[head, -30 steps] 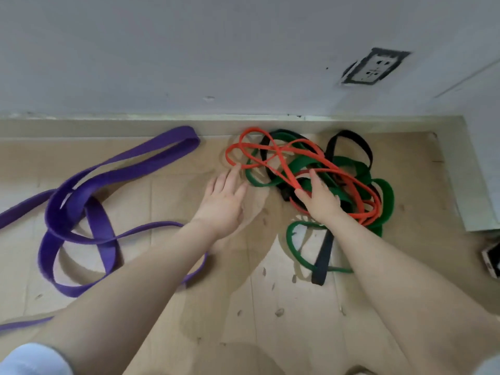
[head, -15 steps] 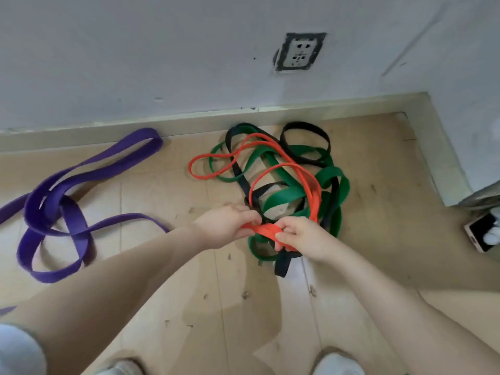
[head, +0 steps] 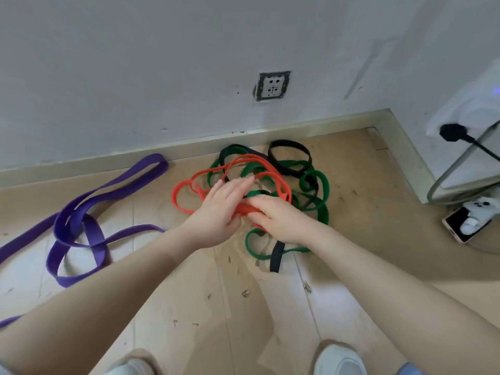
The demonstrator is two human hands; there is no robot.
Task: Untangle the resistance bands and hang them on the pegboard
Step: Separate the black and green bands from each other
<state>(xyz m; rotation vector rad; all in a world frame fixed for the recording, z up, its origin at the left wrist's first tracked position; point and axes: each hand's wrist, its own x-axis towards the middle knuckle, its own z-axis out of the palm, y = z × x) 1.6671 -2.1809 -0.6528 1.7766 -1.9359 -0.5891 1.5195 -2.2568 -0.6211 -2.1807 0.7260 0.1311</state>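
Orange band [head: 273, 177] knotted with green band [head: 319, 190]: right hand [head: 278, 220] pinches it; left hand [head: 221, 209], fingers straight, should feed loops out slowly.

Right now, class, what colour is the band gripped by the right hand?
Orange-red band, gripped by the right hand; head view.

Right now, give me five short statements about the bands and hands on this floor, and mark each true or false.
1. The purple band lies apart from the tangle. True.
2. The right hand grips the orange band. True.
3. The black band hangs on a pegboard. False: it lies on the floor, tangled with the green band; no pegboard is in view.
4. The left hand has its fingers stretched out over the tangle. True.
5. The wall socket has a plug in it. False: it is empty.
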